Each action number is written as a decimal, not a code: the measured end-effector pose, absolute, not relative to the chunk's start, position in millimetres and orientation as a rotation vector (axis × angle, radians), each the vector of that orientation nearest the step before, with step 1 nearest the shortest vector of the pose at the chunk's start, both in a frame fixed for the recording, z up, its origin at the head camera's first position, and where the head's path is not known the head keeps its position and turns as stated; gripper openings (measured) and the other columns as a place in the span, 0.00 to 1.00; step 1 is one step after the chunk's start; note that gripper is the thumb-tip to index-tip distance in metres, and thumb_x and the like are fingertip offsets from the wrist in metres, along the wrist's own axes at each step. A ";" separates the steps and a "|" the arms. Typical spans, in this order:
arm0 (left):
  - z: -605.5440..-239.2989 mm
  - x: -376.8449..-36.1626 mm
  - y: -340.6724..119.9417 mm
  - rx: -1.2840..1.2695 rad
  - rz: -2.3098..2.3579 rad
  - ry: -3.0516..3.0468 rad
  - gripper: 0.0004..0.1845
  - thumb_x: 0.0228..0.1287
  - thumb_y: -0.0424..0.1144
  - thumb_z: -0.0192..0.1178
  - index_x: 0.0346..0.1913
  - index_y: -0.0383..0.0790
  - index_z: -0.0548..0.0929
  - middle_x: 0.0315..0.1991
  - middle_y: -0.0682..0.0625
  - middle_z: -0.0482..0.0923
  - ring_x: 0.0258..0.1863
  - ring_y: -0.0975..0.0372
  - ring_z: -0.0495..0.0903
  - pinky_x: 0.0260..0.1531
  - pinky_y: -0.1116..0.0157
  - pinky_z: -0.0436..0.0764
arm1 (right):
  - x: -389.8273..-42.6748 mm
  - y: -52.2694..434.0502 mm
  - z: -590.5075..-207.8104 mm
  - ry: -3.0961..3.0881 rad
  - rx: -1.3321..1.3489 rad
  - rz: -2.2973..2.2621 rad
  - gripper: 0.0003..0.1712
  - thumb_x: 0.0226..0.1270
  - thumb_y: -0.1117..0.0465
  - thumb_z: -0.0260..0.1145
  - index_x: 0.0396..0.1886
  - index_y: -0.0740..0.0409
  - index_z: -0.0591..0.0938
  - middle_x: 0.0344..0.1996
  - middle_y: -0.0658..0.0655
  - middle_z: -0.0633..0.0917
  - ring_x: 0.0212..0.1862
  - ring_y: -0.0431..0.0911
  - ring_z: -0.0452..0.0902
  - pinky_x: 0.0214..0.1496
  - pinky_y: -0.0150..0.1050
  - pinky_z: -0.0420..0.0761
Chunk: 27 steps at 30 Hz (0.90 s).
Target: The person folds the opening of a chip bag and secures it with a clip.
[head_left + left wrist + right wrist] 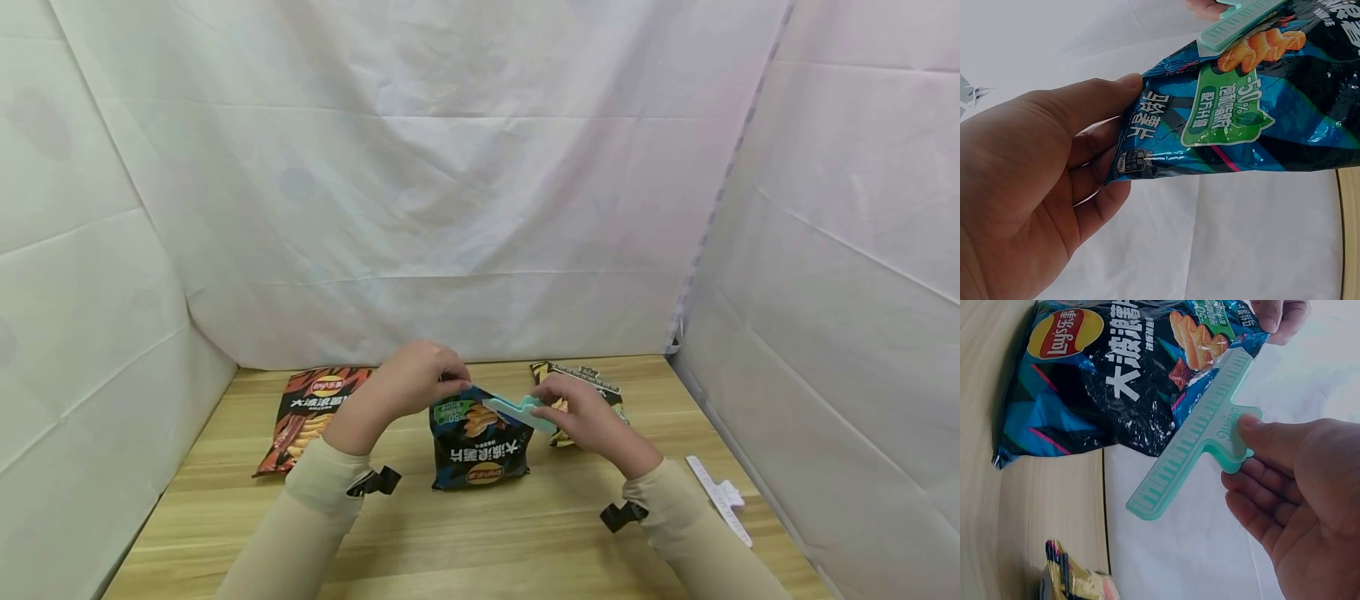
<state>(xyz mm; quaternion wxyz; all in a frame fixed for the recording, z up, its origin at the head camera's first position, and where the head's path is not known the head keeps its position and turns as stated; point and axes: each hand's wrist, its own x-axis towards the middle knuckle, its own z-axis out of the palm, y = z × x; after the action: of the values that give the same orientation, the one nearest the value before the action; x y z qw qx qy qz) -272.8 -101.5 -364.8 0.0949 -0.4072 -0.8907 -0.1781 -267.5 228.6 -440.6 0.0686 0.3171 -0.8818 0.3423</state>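
The left hand (1029, 187) pinches the top corner of a blue-black chip bag (477, 437), thumb on one face and curled fingers behind it, holding that end lifted while the bag's bottom rests on the wooden table (465, 542). The right hand (1297, 500) pinches the tab of a teal sealing clip (1194, 440) between thumb and fingers; the clip's long bar lies slanted across the bag's upper edge, just beside the left hand's corner. Both forearms, in beige sleeves, reach in from the near edge. A white clip (722, 498) lies at the right. Farther back lie a red chip bag (307, 417) on the left and a yellow-black bag (592, 385) behind the right hand. White cloth walls (480, 183) enclose the table.
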 end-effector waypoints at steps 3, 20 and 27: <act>-365.5 -273.3 -101.5 -1.213 -0.515 -2.626 0.05 0.78 0.42 0.72 0.45 0.49 0.97 0.42 0.57 0.92 0.37 0.68 0.87 0.37 0.65 0.84 | -267.0 225.2 -437.8 -2.651 0.944 1.045 0.08 0.76 0.61 0.77 0.49 0.45 0.90 0.43 0.41 0.86 0.44 0.38 0.84 0.47 0.43 0.86; -365.3 -274.6 -99.5 -1.201 -0.508 -2.630 0.04 0.76 0.42 0.74 0.42 0.49 0.96 0.38 0.59 0.91 0.31 0.71 0.81 0.32 0.68 0.80 | -264.6 203.1 -422.6 -2.641 0.960 1.131 0.07 0.77 0.61 0.77 0.50 0.46 0.91 0.44 0.41 0.87 0.46 0.39 0.85 0.49 0.43 0.87; -364.5 -275.0 -99.6 -1.205 -0.476 -2.618 0.04 0.76 0.43 0.74 0.42 0.48 0.96 0.39 0.58 0.91 0.33 0.69 0.83 0.33 0.68 0.81 | -265.5 201.9 -423.8 -2.634 0.957 1.130 0.08 0.78 0.60 0.76 0.51 0.45 0.90 0.45 0.41 0.87 0.46 0.40 0.84 0.49 0.44 0.86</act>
<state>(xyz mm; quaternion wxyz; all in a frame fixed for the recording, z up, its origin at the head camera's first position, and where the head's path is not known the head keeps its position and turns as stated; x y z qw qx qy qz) -275.0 -99.6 -364.5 0.1104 -0.4100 -0.8908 -0.1619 -265.5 201.9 -423.8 0.0598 0.3162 -0.8701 0.3734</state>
